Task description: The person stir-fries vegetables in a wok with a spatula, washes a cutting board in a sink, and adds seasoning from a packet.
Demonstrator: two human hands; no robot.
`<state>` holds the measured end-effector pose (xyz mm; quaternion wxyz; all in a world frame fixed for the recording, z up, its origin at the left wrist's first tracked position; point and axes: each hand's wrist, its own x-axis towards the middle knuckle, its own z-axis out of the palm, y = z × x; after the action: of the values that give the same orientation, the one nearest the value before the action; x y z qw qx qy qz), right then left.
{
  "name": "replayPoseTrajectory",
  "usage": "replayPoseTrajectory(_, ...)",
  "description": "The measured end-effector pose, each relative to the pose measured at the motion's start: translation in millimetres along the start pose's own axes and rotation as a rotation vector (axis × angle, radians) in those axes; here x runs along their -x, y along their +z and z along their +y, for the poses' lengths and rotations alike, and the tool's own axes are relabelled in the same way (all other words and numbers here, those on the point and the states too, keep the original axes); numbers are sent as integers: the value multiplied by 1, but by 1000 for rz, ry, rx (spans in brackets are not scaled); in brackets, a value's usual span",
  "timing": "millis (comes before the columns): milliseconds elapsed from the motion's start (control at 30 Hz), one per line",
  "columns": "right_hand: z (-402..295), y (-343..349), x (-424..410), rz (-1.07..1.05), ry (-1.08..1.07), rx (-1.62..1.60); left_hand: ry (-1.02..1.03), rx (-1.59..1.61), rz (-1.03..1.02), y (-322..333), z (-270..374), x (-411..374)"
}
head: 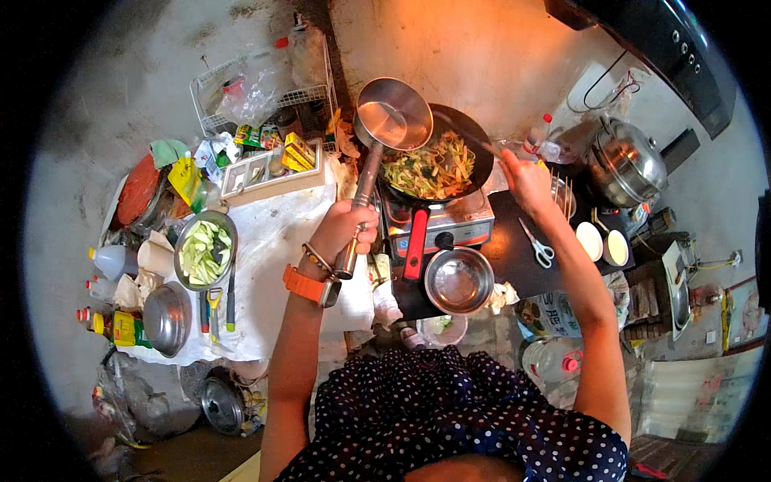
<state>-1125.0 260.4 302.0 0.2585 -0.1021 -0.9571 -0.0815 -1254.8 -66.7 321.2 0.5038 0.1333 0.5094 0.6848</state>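
Observation:
My left hand [349, 228] grips the long metal handle of a steel water ladle [397, 111]. The ladle's bowl is tilted over the left rim of a dark wok [479, 129]; I cannot tell whether liquid is in it. Cooked sliced vegetables [430, 169] lie in the wok, whose red handle [415, 244] points towards me. It sits on a portable gas stove [446, 226]. My right hand [525, 178] is closed around the handle of a utensil, probably a spatula [489, 146], reaching into the wok; its far end is hard to make out.
A steel bowl [459, 281] stands before the stove, with scissors [537, 244] to its right. On the left table are a bowl of sliced green vegetables [205, 252], a peeler [214, 310] and a condiment box [274, 172]. A steamer pot [626, 162] stands right.

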Motion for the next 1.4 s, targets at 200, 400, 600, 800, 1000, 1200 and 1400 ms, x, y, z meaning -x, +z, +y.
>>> replayPoseTrajectory(200,0,39,45,-153,26,16,39,-112,84,7,-6,-11)
replayPoseTrajectory(400,-4,-68,83,-137,-85,93,63,-191,162,12,-9,-22)
replayPoseTrajectory(600,-26,-88,99,-343,-109,190,49,-198,146,13,-11,-30)
replayPoseTrajectory(800,1,-16,52,-42,164,-58,-9,-180,122,20,-12,-24)
replayPoseTrajectory(1000,-20,38,25,-130,124,-104,58,-108,131,8,-12,-6)
replayPoseTrajectory(1200,-34,-53,48,-248,-192,85,77,55,75,-16,-12,19)
replayPoseTrajectory(1400,-33,-125,73,-313,-193,165,107,188,97,-22,-16,45)
